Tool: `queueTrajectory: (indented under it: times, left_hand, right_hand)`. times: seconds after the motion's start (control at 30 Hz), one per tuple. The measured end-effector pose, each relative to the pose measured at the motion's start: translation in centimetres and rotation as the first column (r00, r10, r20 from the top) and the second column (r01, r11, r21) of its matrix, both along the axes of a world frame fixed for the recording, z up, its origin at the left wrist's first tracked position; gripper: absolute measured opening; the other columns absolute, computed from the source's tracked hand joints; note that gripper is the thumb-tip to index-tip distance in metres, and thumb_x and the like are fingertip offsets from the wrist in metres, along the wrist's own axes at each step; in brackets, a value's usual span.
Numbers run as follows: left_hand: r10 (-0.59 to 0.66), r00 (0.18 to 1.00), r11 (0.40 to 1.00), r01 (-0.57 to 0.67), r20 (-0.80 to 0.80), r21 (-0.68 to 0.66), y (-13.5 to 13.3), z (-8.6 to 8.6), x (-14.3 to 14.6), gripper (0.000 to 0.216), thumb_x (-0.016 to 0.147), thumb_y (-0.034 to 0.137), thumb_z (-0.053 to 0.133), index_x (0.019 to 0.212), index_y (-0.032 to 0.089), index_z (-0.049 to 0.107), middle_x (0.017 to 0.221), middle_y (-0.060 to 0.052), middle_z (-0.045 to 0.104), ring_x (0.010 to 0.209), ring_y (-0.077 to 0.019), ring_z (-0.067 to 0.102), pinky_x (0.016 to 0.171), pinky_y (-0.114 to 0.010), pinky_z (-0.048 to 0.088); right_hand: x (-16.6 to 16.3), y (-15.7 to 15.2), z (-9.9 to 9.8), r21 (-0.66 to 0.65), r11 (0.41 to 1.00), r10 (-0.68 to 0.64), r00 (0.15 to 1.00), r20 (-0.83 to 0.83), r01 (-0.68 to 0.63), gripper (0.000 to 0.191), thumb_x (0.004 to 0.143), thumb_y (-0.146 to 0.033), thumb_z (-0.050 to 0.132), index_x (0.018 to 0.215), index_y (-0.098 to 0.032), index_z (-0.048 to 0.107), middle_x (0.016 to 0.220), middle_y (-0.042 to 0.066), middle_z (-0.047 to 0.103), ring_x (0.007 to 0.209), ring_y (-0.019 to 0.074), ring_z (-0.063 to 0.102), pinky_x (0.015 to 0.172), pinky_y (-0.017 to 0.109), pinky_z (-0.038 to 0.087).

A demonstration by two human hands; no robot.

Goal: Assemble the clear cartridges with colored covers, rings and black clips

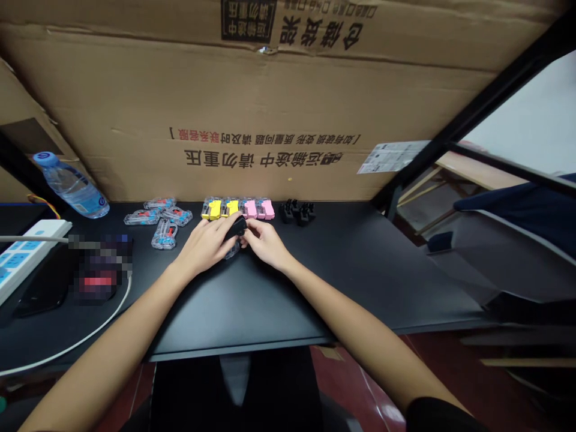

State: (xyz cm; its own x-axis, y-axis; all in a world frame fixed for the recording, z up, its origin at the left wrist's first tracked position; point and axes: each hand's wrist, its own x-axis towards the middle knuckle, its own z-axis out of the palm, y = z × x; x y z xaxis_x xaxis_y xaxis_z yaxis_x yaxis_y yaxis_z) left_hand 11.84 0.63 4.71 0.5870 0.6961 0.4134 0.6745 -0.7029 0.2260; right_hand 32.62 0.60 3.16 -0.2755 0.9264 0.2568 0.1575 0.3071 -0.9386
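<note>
At the middle of the black table, my left hand (207, 243) has its fingers closed around a black plastic piece (236, 228). My right hand (267, 245) meets it from the right, its fingertips pinched at the piece's near end. Under the fingers shows part of a clear plastic case (232, 251); the rest of it is hidden. Just beyond my hands stands a row of clear cases with yellow fronts (215, 209) and pink fronts (265, 209). To their right sit several small black plastic parts (297, 211).
Several clear cases with blue and red insides (164, 234) lie left of my hands. Farther left are a water bottle (74, 186), a white power strip (31, 249) and a white cable (108, 321). A cardboard wall (288, 108) closes off the back, with a black frame post (393, 201) at right.
</note>
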Motion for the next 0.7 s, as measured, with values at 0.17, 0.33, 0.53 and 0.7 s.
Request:
queueTrajectory:
  times: [0.17,0.33,0.53,0.7]
  left_hand:
    - [0.019,1.000,0.997,-0.018,0.011,-0.072,0.0,0.0,0.3,0.047,0.111,0.031,0.046,0.156,0.017,0.050,0.144,-0.018,0.073,0.130,-0.0339,0.070,0.108,-0.048,0.044]
    - [0.013,1.000,0.994,-0.013,-0.003,-0.107,0.0,-0.3,0.4,0.045,0.112,0.032,0.046,0.154,0.016,0.049,0.138,-0.018,0.075,0.128,-0.0339,0.070,0.106,-0.047,0.044]
    - [0.004,1.000,0.989,-0.002,0.010,-0.148,0.1,-0.4,0.3,0.045,0.113,0.033,0.043,0.155,0.018,0.047,0.144,-0.017,0.072,0.133,-0.0319,0.067,0.108,-0.046,0.043]
    - [-0.001,0.999,0.988,-0.005,-0.041,-0.155,0.7,-0.6,-0.5,0.046,0.111,0.033,0.045,0.155,0.018,0.048,0.141,-0.018,0.073,0.133,-0.0338,0.066,0.108,-0.047,0.043]
  right_hand:
    - [-0.1,0.3,-0.5,-0.054,0.998,-0.032,0.998,-0.053,0.029,0.020,0.090,-0.042,0.067,0.086,-0.022,0.064,0.073,-0.001,0.065,0.064,0.0164,0.063,0.070,0.033,0.059]
    - [-0.3,0.5,-1.2,-0.118,0.993,-0.024,0.997,-0.072,0.015,0.026,0.087,-0.046,0.070,0.083,-0.021,0.063,0.070,-0.001,0.063,0.061,0.0148,0.062,0.067,0.031,0.059]
    - [0.9,0.8,-0.5,-0.068,0.997,0.048,0.999,0.017,-0.047,0.033,0.093,-0.052,0.067,0.085,-0.020,0.066,0.073,0.001,0.066,0.064,0.0161,0.064,0.066,0.031,0.058]
    - [5.6,2.4,1.2,0.161,0.981,-0.151,0.947,0.285,0.108,0.038,0.101,-0.051,0.062,0.095,-0.018,0.078,0.084,0.006,0.075,0.074,0.0199,0.066,0.072,0.032,0.054]
